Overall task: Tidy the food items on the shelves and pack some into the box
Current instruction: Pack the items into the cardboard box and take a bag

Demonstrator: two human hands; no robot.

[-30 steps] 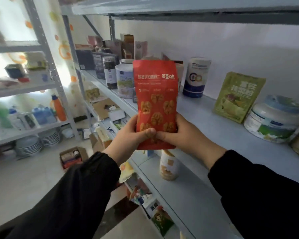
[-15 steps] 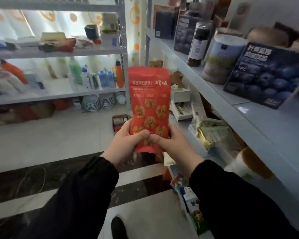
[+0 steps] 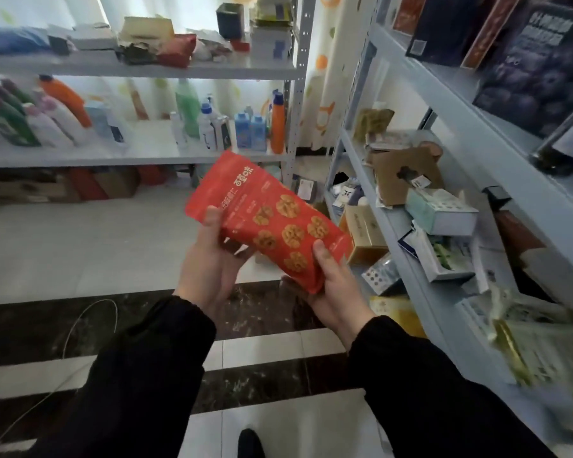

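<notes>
A red snack bag [image 3: 272,219] printed with golden walnut pictures hangs in the air at the middle of the view, tilted with its top toward the upper left. My left hand [image 3: 209,259] grips its left side, thumb on the front. My right hand [image 3: 328,285] holds its lower end from below, thumb on the front. The grey food shelf [image 3: 411,233] runs along the right, strewn with small boxes and packets.
A second grey rack [image 3: 179,153] at the back carries several cleaning bottles and packets. Dark boxes [image 3: 536,67] stand on the upper right shelf. A yellow pack [image 3: 394,312] lies low by the shelf. White and dark floor tiles and a thin cable lie below my arms.
I have turned left, away from the food shelf. The red bag has come down and tipped from upright to slanted, still held in both hands.
</notes>
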